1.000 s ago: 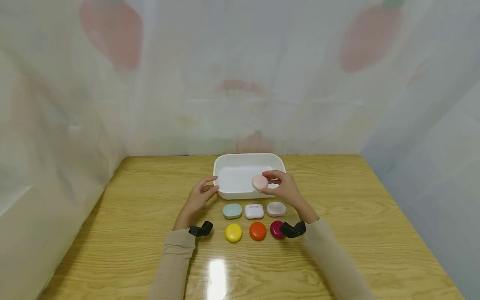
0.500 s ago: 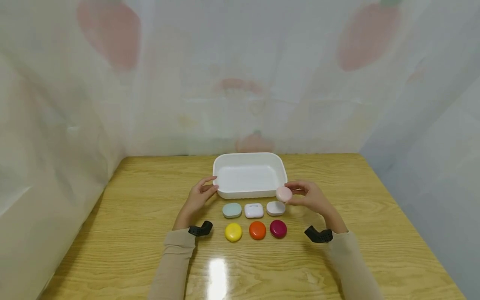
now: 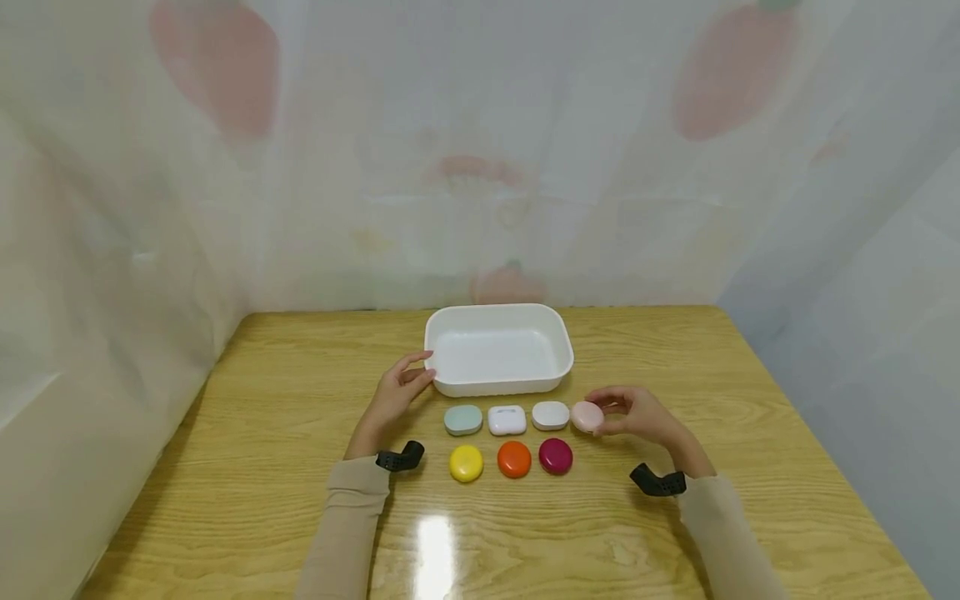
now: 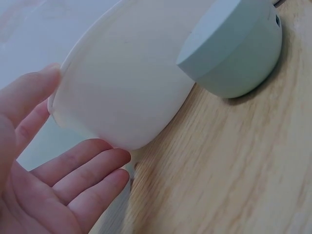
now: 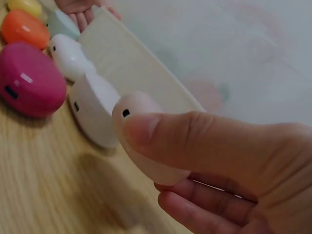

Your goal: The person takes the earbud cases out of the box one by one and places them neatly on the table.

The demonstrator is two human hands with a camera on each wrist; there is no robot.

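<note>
My right hand [image 3: 636, 412] pinches a round pale pink earbud case [image 3: 587, 416] between thumb and fingers. In the right wrist view the thumb lies across the pink case [image 5: 146, 141] near its small dark port. Just left of it, at the right end of the far row, is a white oval earbud case [image 3: 551, 416]. My left hand [image 3: 396, 395] touches the left end of a white tray [image 3: 495, 388] with loosely extended fingers. A mint green earbud case [image 4: 239, 53] sits close to the tray's near side in the left wrist view.
Another white earbud case [image 3: 507, 421] lies in the far row between the mint and white oval ones. Nearer the person are yellow [image 3: 467, 463], orange [image 3: 513, 459] and magenta [image 3: 556, 456] cases. A patterned curtain [image 3: 480, 150] hangs behind the wooden table [image 3: 300, 375].
My right hand has carried the pink case from over the tray, rightward and toward the person, to beside the white oval case. The left hand has stayed at the tray's left end.
</note>
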